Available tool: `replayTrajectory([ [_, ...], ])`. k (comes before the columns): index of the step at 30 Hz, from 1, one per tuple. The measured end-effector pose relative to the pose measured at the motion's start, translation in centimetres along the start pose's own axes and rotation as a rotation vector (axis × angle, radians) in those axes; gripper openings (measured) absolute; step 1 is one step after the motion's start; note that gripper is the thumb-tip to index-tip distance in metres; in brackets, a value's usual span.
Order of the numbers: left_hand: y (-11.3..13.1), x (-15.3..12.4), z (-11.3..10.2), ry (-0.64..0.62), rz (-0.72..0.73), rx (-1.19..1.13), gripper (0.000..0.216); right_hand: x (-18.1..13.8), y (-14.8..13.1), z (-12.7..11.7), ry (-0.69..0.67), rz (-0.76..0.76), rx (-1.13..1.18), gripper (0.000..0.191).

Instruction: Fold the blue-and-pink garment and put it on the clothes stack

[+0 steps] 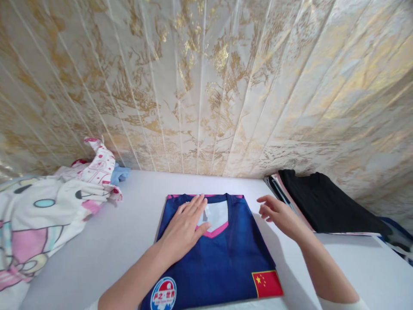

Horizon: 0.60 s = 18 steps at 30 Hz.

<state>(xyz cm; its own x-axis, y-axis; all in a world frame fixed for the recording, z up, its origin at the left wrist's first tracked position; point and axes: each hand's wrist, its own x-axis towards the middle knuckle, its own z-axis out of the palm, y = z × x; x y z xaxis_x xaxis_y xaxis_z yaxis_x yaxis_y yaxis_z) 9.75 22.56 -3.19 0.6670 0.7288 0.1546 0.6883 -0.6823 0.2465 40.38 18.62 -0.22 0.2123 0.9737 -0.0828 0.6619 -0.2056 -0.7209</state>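
A navy blue jersey (235,262) lies folded into a neat rectangle in front of me, its V-neck trimmed in pink. A red flag patch sits at its lower right corner and a round badge at its lower left. My left hand (187,224) rests flat on the jersey beside the collar, fingers stretched out. To the right of the jersey, my right hand (279,215) hovers over the white table, apart from the cloth. Its fingers are loosely curled and spread, with nothing in them.
A stack of folded clothes with a black shirt (325,202) on top stands at the right. Loose white and pink printed clothes (58,215) are heaped at the left on the white table (142,189). A gold-patterned curtain (206,86) hangs behind.
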Motion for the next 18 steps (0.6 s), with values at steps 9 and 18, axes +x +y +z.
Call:
replayTrajectory([
  [9,0.9,0.8,0.0,0.025,-0.043,0.077,0.054,-7.4,0.5,0.3,-0.179,0.185,-0.063,0.014],
  [18,8.8,12.0,1.5,0.033,0.073,-0.047,0.023,-9.3,2.9,2.7,-0.054,0.2,0.342,0.033],
])
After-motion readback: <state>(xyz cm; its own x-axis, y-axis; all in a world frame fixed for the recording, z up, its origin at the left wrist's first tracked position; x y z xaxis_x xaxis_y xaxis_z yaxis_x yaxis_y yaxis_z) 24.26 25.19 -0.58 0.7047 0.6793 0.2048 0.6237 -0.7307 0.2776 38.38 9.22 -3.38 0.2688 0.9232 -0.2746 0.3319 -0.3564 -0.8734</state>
